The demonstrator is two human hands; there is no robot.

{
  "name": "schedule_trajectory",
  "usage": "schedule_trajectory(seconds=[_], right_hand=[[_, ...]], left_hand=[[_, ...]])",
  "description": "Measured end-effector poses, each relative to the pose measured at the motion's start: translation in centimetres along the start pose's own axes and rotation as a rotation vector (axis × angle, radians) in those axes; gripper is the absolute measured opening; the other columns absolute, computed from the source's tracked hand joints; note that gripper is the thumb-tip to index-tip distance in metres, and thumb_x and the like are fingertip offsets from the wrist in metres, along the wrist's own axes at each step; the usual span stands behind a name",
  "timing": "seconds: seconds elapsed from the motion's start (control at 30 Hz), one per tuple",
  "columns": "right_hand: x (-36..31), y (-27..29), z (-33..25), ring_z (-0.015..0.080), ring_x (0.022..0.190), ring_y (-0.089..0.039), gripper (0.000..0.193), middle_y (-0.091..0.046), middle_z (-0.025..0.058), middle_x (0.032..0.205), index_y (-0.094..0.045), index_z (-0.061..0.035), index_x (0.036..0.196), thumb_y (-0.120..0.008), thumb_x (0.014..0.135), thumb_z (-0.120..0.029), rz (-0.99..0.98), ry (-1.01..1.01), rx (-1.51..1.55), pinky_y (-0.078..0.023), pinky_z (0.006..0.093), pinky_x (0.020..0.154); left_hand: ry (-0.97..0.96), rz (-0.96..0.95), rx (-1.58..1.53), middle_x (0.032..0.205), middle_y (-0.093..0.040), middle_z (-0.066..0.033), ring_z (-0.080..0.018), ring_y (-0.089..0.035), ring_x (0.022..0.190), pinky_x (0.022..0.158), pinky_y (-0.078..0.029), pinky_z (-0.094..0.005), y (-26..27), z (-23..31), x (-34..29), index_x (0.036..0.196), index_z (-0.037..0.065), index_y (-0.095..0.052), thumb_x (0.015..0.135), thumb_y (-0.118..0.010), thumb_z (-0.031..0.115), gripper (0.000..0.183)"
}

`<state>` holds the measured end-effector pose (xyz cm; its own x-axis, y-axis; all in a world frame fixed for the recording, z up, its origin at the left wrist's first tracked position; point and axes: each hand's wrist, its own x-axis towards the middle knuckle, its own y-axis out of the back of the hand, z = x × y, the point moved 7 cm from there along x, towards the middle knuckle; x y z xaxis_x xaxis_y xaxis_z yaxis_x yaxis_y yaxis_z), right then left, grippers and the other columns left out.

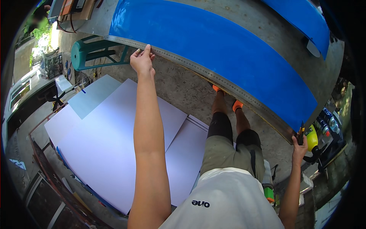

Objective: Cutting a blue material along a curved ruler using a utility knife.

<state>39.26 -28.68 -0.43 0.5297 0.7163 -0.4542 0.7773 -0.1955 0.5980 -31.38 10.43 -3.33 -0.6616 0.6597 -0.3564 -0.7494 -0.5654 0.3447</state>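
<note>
A long blue sheet lies on the grey worktable. Along its near edge stretches a long metal ruler with fine markings. My left hand pinches the ruler's near edge toward its left part, thumb on top and the other fingers curled below. At the far right end of the ruler, my right hand is closed around a black and yellow utility knife. The knife points up toward the blue sheet's right corner; whether its tip touches the sheet I cannot tell.
Large white sheets are stacked at the lower left, a pale sheet on top. A green stool stands beside the table. Another blue piece lies upper right. A yellow bottle and spray cans stand right.
</note>
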Motion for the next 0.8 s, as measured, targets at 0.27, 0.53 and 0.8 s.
schedule_trajectory(seconds=[0.27, 0.53, 0.8], right_hand=[[0.1, -0.1, -0.2, 0.0096, 0.096, -0.064, 0.026, -0.068, 0.0007, 0.103, -0.068, 0.0008, 0.113, -0.082, 0.093, -0.007, -0.009, -0.036, -0.006, -0.050, 0.0260, 0.089], [0.0, -0.2, -0.4, 0.0099, 0.095, -0.064, 0.025, -0.068, 0.0000, 0.102, -0.068, 0.0001, 0.112, -0.082, 0.092, -0.007, 0.006, -0.032, 0.020, -0.051, 0.0258, 0.090], [0.1, -0.1, 0.0, 0.0098, 0.094, -0.064, 0.025, -0.068, 0.0000, 0.101, -0.068, -0.0003, 0.111, -0.082, 0.092, -0.005, 0.006, -0.029, 0.030, -0.051, 0.0256, 0.089]], left_hand=[[0.079, 0.003, 0.078, 0.097, -0.066, -0.0151, -0.0148, -0.064, 0.073, 0.058, -0.059, -0.0289, -0.2, 0.2, 0.9, 0.131, -0.007, -0.048, 0.090, -0.085, 0.010, 0.058], [0.127, 0.019, 0.051, 0.090, -0.067, -0.0040, -0.0138, -0.061, 0.074, 0.066, -0.058, -0.0271, -0.4, 0.5, 0.2, 0.098, 0.003, -0.071, 0.090, -0.087, 0.015, 0.022], [0.159, 0.029, 0.058, 0.091, -0.068, -0.0032, -0.0143, -0.061, 0.078, 0.069, -0.057, -0.0270, 0.0, 0.3, 0.1, 0.100, 0.003, -0.073, 0.089, -0.088, 0.015, 0.022]])
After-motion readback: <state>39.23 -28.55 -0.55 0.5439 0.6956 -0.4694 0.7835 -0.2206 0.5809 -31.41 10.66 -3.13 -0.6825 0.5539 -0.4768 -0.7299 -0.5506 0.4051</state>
